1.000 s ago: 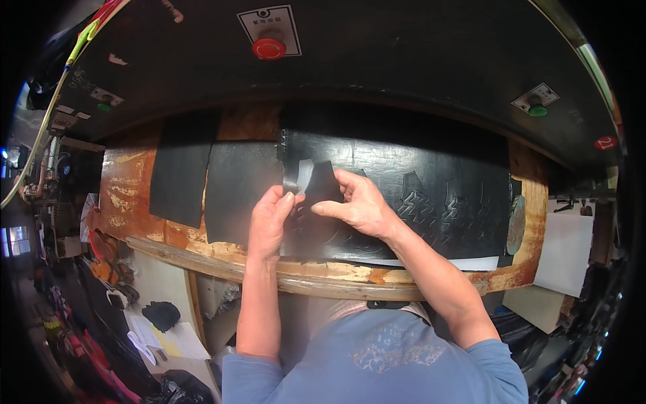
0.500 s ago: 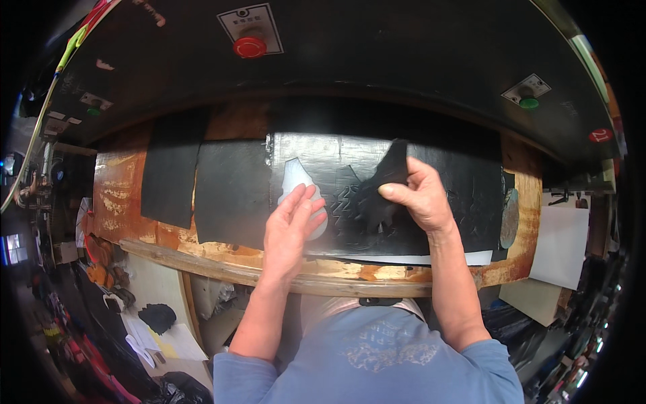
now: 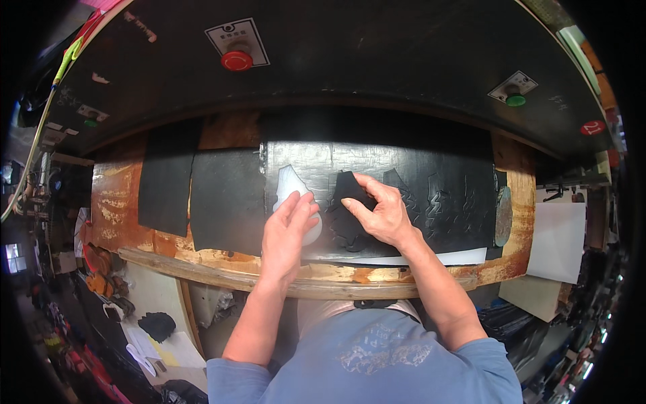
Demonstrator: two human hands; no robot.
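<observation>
My left hand has its fingers closed around a pale grey-white flat shape with a narrow pointed top and a rounded lower end, partly hidden by the fingers. To its right, my right hand pinches a black flat cut piece between thumb and fingers, low over a shiny black sheet. The lower part of the black piece blends into the sheet, so its edge is hard to make out. Similar outlines and zigzag marks show in the sheet to the right of my right hand.
Dark panels lie on the worn wooden table at left. A wooden rail runs along its front edge. Above hangs a black machine beam with a red push button and a green button. White sheet material stands at right.
My right hand has moved left with the black piece and lowered it over the sheet, uncovering marks at right. My left hand stays at the pale shape. The view has shifted slightly.
</observation>
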